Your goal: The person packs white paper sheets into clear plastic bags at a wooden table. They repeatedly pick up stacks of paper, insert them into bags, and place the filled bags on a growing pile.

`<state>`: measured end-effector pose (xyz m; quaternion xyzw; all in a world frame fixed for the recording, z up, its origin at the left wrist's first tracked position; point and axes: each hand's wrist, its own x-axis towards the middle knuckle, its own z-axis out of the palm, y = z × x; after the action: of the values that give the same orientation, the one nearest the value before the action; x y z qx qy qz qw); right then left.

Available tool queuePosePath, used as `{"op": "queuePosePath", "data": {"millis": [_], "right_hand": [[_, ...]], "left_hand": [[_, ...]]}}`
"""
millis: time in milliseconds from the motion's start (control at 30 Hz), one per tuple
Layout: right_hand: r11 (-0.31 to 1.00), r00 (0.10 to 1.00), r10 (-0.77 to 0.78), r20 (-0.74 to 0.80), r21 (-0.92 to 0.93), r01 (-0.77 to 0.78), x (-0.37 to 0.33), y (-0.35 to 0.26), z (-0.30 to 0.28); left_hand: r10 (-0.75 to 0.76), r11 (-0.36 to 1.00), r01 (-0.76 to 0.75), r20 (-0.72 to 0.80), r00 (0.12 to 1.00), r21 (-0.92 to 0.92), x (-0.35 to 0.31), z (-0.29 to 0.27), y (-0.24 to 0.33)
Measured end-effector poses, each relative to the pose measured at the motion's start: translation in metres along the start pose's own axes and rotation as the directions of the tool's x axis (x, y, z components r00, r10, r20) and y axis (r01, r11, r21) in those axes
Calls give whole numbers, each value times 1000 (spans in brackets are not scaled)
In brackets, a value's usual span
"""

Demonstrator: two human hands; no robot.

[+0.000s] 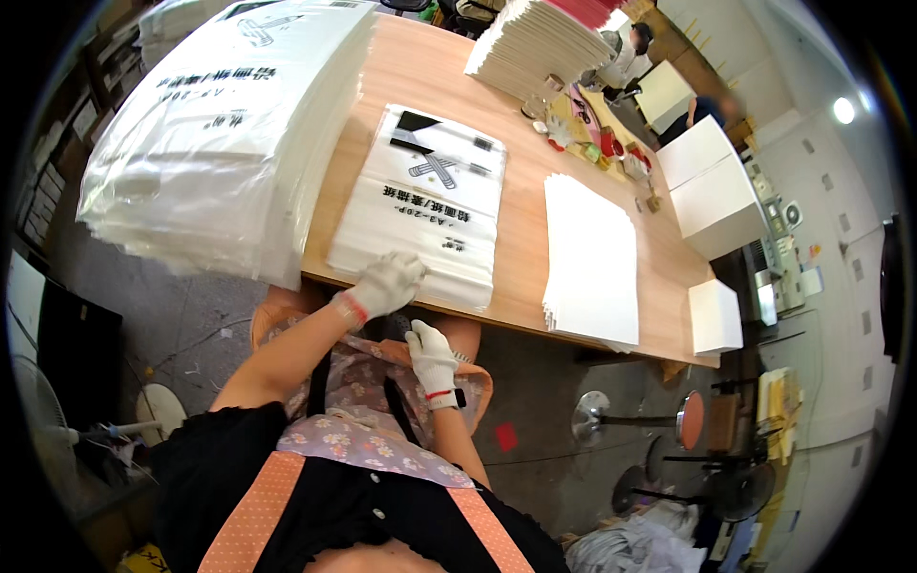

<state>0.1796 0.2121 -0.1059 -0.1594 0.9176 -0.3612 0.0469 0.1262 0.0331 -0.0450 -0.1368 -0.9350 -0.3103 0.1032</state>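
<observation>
My left hand point(387, 285), in a white knitted glove with a red cuff, lies on the near edge of a flat pile of clear plastic bags point(420, 215) printed in black. Its fingers rest over the plastic, loosely bent, and I see nothing gripped in them. My right hand point(433, 357), gloved the same way and with a dark watch at the wrist, hangs over my lap, just below the table edge. Its fingers are partly stretched and hold nothing that I can see. A neat stack of white paper sheets point(590, 260) lies right of the bags.
A tall stack of filled plastic packs point(220, 143) stands at the left of the wooden table point(521, 239). Another high paper stack point(535, 48), scissors point(581, 110) and small items are at the back. White boxes point(716, 318) sit rightward. A round stool point(690, 420) stands beyond; people work far off.
</observation>
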Motion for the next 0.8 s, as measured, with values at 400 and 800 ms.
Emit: {"op": "queuePosePath", "data": {"millis": [400,800], "right_hand": [[957,990,-121,-71,255,136,-37,40,-28],[966,970,-189,156,208,155,-14,-29,-41]], "left_hand": [[-219,974,223,467,857,48,62,19,-51],[-15,995,6,93,996,99,51,37,-76]]}}
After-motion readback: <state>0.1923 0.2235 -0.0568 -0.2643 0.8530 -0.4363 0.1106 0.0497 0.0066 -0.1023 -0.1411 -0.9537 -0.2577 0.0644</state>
